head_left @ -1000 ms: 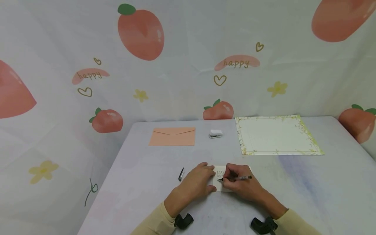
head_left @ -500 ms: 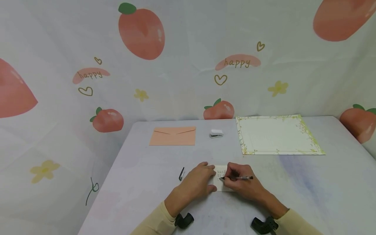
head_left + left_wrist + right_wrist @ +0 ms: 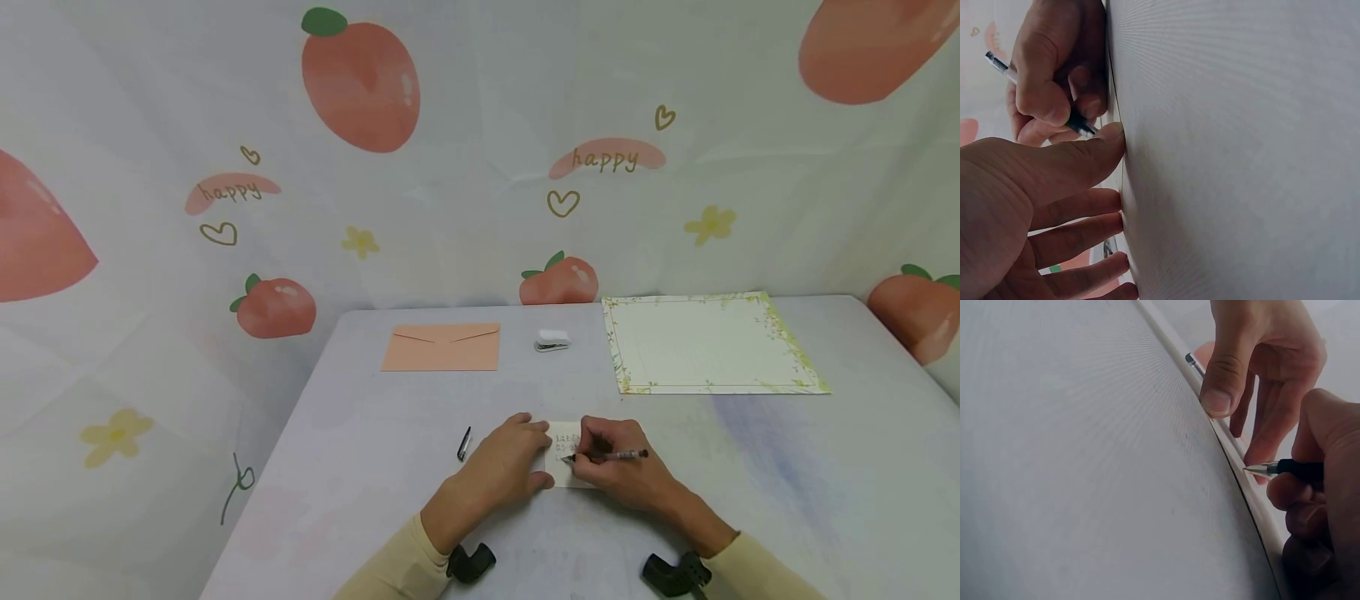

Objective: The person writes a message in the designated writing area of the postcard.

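where the pen point(image 3: 609, 455) touches, small cream card point(image 3: 564, 442), handwritten lines

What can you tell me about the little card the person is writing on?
The card is small, cream and paper-like, lying flat on the table near its front edge. A few short lines of dark handwriting run across its top; they are too small to read. The left hand presses its left edge with thumb and fingertips. The right hand rests on its right part and holds a pen whose tip meets the card below the writing.
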The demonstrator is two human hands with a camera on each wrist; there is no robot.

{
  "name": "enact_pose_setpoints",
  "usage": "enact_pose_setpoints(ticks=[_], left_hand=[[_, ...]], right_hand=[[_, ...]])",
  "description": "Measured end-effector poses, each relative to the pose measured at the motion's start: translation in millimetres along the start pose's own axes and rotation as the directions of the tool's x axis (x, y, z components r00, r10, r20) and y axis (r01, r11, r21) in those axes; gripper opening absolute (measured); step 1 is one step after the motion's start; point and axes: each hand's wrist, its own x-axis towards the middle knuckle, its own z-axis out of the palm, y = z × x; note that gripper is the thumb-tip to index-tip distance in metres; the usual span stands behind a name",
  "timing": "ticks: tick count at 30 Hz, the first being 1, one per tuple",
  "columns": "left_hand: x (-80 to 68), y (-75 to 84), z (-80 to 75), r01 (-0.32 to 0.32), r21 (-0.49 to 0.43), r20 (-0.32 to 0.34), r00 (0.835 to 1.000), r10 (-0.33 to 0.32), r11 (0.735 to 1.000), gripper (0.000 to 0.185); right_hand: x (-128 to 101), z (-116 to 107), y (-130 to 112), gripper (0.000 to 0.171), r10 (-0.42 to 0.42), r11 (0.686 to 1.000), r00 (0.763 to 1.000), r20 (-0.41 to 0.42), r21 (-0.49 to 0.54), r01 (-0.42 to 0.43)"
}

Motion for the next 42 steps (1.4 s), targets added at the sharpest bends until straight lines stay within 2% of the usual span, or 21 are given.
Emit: enact_pose_setpoints(ticks=[15, 42], left_hand=[[0.7, 0.3, 0.0, -0.003, 0.008, -0.001, 1.000, 0.003, 1.000, 0.048], [0.0, 0.1, -0.4, 0.000, 0.001, -0.004, 1.000, 0.000, 1.000, 0.048]], right_hand=[[0.1, -1.7, -0.2, 0.033, 0.006, 1.000, 1.000, -0.025, 0.005, -0.006], [-0.2, -2.4, 1.0, 0.033, -0.014, 1.000, 1.000, -0.001, -0.011, 0.014]])
